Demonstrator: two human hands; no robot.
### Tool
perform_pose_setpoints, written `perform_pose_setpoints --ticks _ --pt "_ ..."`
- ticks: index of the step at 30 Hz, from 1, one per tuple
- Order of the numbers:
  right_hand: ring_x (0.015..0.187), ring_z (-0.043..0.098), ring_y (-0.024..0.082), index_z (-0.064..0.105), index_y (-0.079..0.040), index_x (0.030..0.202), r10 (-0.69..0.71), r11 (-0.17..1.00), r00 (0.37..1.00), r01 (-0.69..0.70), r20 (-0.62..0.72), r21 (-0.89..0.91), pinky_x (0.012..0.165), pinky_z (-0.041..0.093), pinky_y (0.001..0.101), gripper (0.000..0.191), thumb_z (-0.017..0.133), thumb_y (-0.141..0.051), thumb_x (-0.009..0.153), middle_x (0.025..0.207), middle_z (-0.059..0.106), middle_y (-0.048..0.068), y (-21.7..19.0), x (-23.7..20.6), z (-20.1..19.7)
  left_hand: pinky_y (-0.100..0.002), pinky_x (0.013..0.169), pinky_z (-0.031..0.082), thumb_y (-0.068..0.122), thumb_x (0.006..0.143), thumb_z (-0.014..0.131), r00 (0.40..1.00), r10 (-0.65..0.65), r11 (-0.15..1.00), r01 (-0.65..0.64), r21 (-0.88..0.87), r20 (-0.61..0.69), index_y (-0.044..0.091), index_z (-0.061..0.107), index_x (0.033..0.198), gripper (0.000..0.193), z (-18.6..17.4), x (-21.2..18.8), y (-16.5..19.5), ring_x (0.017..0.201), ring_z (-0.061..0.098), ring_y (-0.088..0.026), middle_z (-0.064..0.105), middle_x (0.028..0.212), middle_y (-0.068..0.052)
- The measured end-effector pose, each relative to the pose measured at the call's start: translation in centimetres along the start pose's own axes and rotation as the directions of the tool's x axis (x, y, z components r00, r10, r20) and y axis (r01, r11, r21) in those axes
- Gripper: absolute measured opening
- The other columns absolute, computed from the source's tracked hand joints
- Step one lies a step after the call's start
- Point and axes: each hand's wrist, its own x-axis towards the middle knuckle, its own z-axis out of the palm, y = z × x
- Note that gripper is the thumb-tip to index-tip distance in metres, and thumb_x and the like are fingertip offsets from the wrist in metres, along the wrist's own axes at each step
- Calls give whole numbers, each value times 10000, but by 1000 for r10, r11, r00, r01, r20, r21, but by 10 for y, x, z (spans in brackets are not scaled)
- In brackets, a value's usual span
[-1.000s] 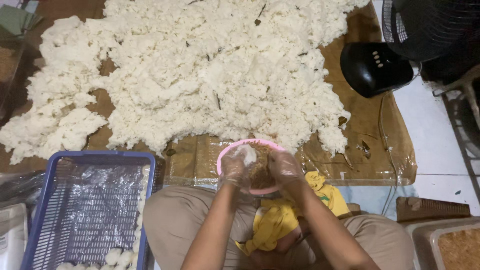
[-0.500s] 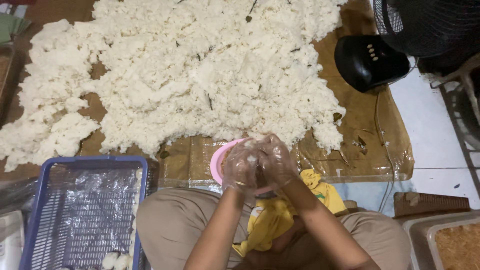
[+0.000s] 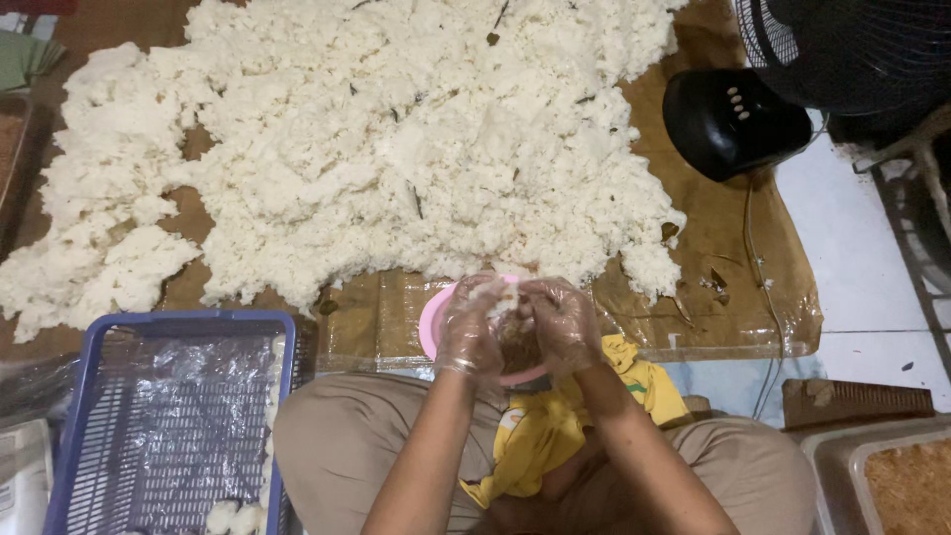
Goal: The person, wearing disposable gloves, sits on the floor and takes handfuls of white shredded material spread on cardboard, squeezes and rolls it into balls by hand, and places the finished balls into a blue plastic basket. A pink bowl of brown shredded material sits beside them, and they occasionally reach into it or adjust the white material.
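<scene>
White rice (image 3: 396,149) mostly lies unshaped; few balls (image 3: 233,515) sit in our blue basket (image 3: 69,426), while our left hand (image 3: 469,332) and right hand (image 3: 560,322) press together around one lump.

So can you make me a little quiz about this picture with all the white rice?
1. True or false: both hands wear clear plastic gloves.
2. What sits by the person's left knee? A) blue plastic basket B) red metal bucket C) green glass jar
3. What colour is the round bowl under the hands?

Key:
1. True: left hand and right hand are both gloved, shaping a lump of white cooked rice.
2. A, the blue plastic basket lined with clear film.
3. Pink: the pink round plastic bowl.
</scene>
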Motion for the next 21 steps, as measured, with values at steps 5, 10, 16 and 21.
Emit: perform_pose_setpoints --ticks 5,10,16,21 --pt "889 630 210 761 -23 1092 -274 837 961 255 32 -485 799 527 375 166 627 -91 1022 956 710 106 -7 -21 -2 -385 1140 417 -22 841 613 930 -333 388 284 -877 154 -10 608 1299 458 -1 4 2 1354 529 -300 592 1391 -183" --pt "1064 639 312 671 28 1163 -575 783 781 612 242 -115 924 556 429 464 817 -149 760 1158 639 171 -22 -33 11 -327 1055 481 30 846 504 968 -211 856 118 -504 -132 131 647 1336 520 8 -2 1 1203 583 -246 628 1348 -81" --pt "1090 644 320 653 -24 1191 -814 62 368 823 449 -564 934 545 459 456 744 -206 784 1185 651 154 -27 -28 29 -389 878 535 496 1043 423 866 -361 65 392 -917 345 52 666 1294 565 -6 3 18 1046 642 -282 692 1176 -145" --pt "1122 631 317 629 -41 1247 -766 218 497 798 409 -562 942 540 460 439 676 -213 846 1228 639 153 3 -7 22 -370 975 506 566 1042 366 942 -276 587 323 -743 192 100 612 1376 624 -18 1 29 1139 657 -277 712 1227 -144"
